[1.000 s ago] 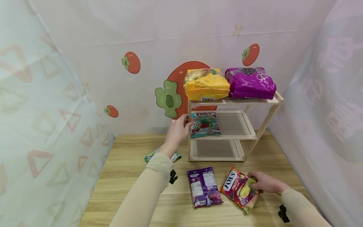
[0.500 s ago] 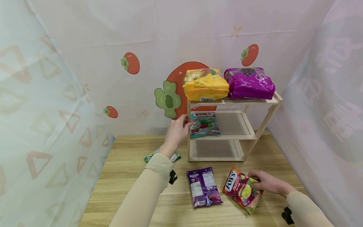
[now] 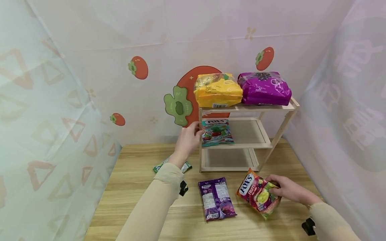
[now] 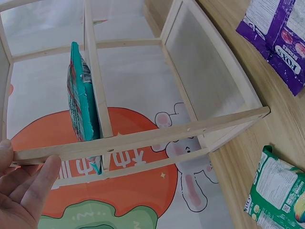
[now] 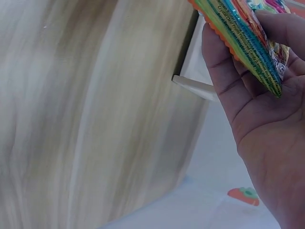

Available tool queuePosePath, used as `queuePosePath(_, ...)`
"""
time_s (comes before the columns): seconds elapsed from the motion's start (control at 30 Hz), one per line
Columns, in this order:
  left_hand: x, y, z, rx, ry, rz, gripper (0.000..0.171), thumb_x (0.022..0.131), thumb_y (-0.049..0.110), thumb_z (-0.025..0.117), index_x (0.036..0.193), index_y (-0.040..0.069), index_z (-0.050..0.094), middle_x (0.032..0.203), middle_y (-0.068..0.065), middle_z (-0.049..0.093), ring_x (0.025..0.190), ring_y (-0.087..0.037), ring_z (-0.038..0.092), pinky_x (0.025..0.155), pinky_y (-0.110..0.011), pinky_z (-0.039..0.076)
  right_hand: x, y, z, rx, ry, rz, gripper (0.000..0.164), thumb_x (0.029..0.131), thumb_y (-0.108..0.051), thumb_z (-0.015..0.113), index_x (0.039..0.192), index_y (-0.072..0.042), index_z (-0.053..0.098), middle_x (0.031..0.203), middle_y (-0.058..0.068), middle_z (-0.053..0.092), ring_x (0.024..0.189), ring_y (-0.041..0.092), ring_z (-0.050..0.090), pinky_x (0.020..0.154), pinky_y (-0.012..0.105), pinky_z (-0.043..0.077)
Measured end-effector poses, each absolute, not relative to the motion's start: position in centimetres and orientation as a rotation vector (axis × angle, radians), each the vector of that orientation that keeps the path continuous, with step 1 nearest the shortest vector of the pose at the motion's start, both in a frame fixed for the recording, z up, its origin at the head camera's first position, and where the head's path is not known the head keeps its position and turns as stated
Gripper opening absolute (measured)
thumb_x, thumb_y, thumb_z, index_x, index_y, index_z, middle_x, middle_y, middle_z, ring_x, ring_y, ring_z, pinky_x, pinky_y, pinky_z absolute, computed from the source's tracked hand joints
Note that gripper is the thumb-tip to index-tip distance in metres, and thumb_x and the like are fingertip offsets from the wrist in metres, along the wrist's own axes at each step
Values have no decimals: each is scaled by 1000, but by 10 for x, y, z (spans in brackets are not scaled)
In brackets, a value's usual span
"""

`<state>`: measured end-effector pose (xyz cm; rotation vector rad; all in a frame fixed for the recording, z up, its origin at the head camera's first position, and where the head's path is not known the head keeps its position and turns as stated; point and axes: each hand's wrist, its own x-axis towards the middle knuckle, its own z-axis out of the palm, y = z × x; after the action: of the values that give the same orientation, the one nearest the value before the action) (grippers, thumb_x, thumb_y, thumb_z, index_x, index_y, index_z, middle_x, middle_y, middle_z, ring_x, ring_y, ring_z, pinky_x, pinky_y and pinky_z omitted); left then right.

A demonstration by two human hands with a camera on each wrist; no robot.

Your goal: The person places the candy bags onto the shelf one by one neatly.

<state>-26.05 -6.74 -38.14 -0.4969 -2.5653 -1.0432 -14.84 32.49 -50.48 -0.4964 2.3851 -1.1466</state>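
Observation:
My left hand (image 3: 188, 139) grips the left front post (image 4: 143, 136) of a small wooden three-tier rack (image 3: 256, 146), thumb on one side and fingers on the other. Just inside that post, a teal Fox's Mint Blossom candy bag (image 3: 216, 132) lies on the middle shelf. With my right hand (image 3: 291, 190) I pinch a red and orange Fox's Fruits candy bag (image 3: 259, 194) by its right side, in front of the rack. In the right wrist view the bag (image 5: 243, 40) is seen edge-on between thumb and fingers, lifted over the table.
A purple Fox's Berries bag (image 3: 217, 199) lies face down on the wooden table (image 3: 135, 201). Behind my left forearm is a green candy bag (image 3: 187, 166), partly covered. Atop the rack stand a yellow bag (image 3: 218, 90) and a larger purple bag (image 3: 265, 88).
My right hand has moved a little right and raised the Fox's Fruits bag, tipping it up off the table. My left hand has stayed on the rack post.

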Motion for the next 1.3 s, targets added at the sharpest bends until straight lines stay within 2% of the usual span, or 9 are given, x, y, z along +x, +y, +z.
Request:
queuePosePath(0.23,-261,-68,-382,-493,-2562,-1059,22,91,18,61,111,8,61,96,-4,69,80,-16,65,72,-33,52,-150,327,-500,-442,2370,-1199,32,92,-17,59,118,0,50,98,11,61,83,22,62,67,33,53)
queuePosePath(0.6,-260,-68,-382,-487,-2587,-1052,23,93,24,58,111,10,60,98,-4,69,81,-15,65,71,-31,52,-151,328,-486,-469,2401,-1254,26,91,-18,60,111,-3,51,95,11,62,80,21,63,64,33,53)
queuePosePath(1.03,-261,-68,-382,-491,-2577,-1063,22,92,20,60,111,9,61,98,-4,69,82,-16,65,72,-33,52,-155,327,-470,-401,2273,-1443,30,94,-19,56,117,-3,48,100,19,62,84,33,63,68,42,53)
queuePosePath(1.3,-261,-68,-382,-507,-2568,-1053,21,92,21,59,110,9,61,98,-4,69,81,-16,66,71,-32,52,-156,324,-457,-357,2247,-1551,29,94,-18,56,118,-5,47,102,20,63,86,35,63,72,43,52)
